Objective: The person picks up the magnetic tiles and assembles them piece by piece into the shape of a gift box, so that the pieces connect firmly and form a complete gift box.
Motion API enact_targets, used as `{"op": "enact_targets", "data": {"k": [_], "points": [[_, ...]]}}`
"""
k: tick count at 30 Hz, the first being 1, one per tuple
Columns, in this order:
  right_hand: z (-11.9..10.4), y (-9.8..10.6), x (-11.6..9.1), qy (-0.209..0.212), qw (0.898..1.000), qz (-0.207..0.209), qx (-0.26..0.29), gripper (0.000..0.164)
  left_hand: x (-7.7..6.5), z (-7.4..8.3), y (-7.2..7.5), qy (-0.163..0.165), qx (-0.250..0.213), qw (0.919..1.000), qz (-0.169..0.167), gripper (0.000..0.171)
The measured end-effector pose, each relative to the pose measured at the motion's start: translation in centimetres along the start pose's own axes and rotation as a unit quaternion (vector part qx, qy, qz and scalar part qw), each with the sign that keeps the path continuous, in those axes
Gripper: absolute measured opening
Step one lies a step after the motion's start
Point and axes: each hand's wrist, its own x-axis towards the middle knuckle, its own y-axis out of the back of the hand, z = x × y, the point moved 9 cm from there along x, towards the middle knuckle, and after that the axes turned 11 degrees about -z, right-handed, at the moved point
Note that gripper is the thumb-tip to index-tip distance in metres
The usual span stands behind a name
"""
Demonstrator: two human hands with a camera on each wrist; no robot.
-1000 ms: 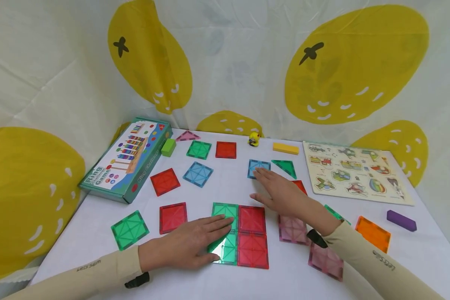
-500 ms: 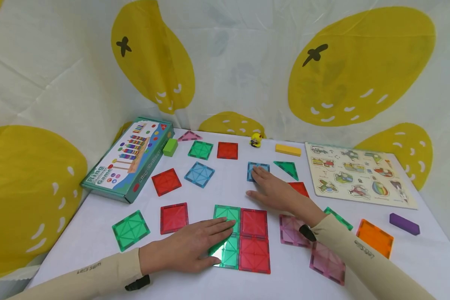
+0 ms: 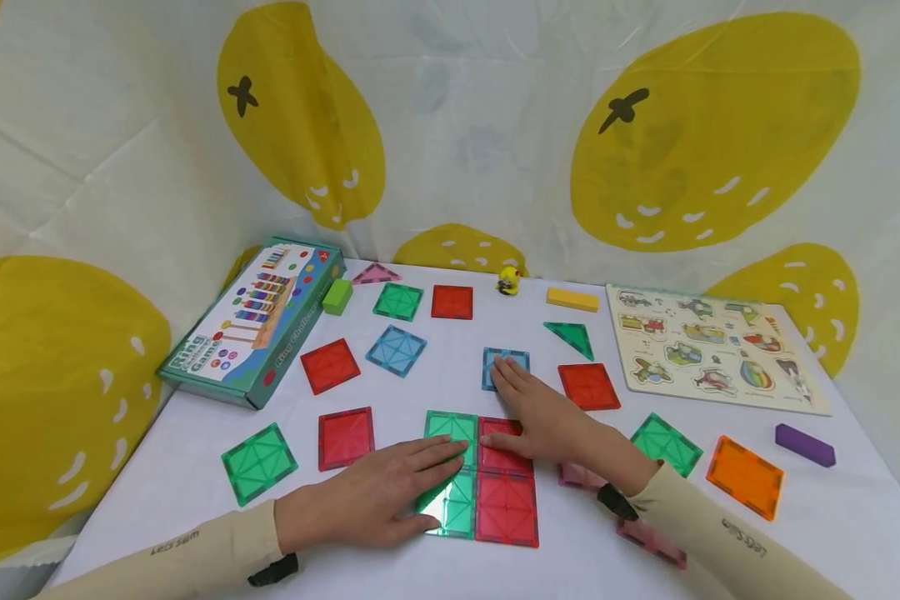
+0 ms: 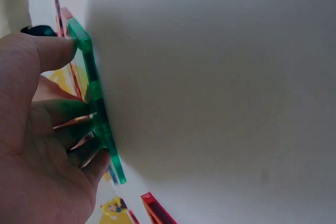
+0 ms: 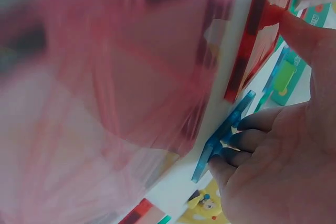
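Two green and two red square magnetic tiles lie edge to edge as a block at the front middle in the head view, including a front green tile (image 3: 459, 504) and a front red tile (image 3: 506, 510). My left hand (image 3: 378, 492) rests on the green tiles with straight fingers; the left wrist view shows fingers and thumb against a green tile (image 4: 97, 90). Just behind the block, my right hand (image 3: 551, 421) presses its fingertips on a light blue square tile (image 3: 516, 356). Its thumb lies over the back red tile (image 3: 495, 427).
Loose tiles surround the block, among them a red tile (image 3: 588, 387), a green tile (image 3: 667, 446) and an orange tile (image 3: 745, 477). Pink tiles (image 3: 652, 543) lie partly under my right forearm. A game box (image 3: 255, 321) stands back left, a picture puzzle board (image 3: 720, 350) back right.
The right hand has slid the blue tile toward me and slightly left, close to the block's back edge. The left hand stays in place.
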Motion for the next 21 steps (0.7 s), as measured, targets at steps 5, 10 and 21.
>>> {"op": "enact_targets", "data": {"k": [5,10,21], "points": [[-0.7,-0.5,-0.6,0.005,1.0,0.006,0.006,0.101,-0.1,0.0,-0.1,0.0,0.003,1.0,0.003,0.076],[-0.9,-1.0,-0.9,-0.006,1.0,0.006,0.009,0.096,-0.1,-0.1,-0.1,0.001,-0.002,1.0,0.005,0.077],[-2.3,-1.2,-2.1,0.003,0.999,0.04,-0.026,0.085,-0.1,-0.1,-0.1,-0.004,-0.003,0.9999,0.011,0.075]]}}
